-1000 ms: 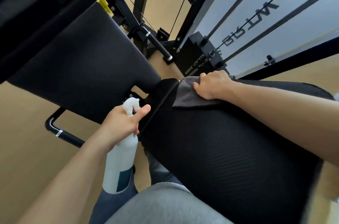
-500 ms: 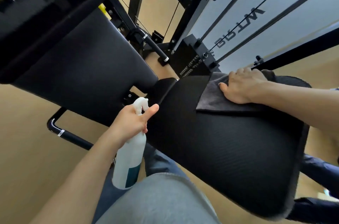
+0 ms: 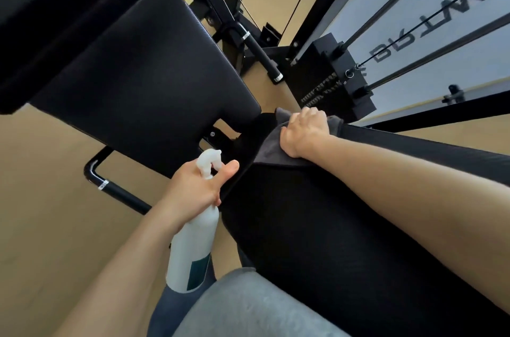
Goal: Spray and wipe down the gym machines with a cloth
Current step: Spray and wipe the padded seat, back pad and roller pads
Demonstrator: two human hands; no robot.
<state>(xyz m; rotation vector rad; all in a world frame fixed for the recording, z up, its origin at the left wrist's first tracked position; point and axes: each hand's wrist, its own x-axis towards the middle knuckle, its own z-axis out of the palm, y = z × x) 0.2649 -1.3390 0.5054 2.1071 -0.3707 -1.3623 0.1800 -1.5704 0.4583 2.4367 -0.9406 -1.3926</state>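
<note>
Now the right hand [image 3: 305, 132] presses the grey cloth [image 3: 271, 147] flat onto the far end of the black seat pad [image 3: 345, 240], up at one o'clock beside the weight stack [image 3: 328, 79]. Down at seven o'clock, the left hand [image 3: 197, 189] grips the white spray bottle [image 3: 190, 251] by its neck, nozzle idle. Judging by this, wiping is underway on this pad; the back pad [image 3: 143, 68] at eleven o'clock and frame bars look left to do.
</note>
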